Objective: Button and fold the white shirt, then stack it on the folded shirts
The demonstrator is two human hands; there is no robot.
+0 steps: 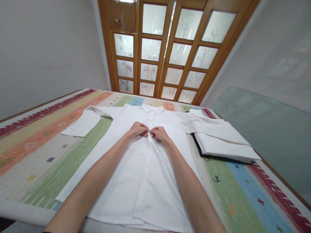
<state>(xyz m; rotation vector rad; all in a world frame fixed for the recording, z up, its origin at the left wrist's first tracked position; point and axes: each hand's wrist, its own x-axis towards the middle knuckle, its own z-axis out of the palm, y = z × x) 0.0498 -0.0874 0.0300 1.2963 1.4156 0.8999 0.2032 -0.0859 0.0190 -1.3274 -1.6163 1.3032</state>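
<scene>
A white short-sleeved shirt (143,184) lies flat, front up, on a striped cloth-covered table (42,153), collar pointing away from me. My left hand (137,129) and my right hand (158,134) meet at the button placket on the upper chest. The fingers of both hands are curled and pinch the shirt's front edges, knuckles nearly touching. The shirt's left sleeve is spread out to the left; its right sleeve lies over a stack at the right.
A stack of folded white cloth on a dark folder (224,146) sits on the table's right side. A glass-topped surface (267,130) stands beyond the right edge. A wooden door with frosted panes (170,49) is behind the table.
</scene>
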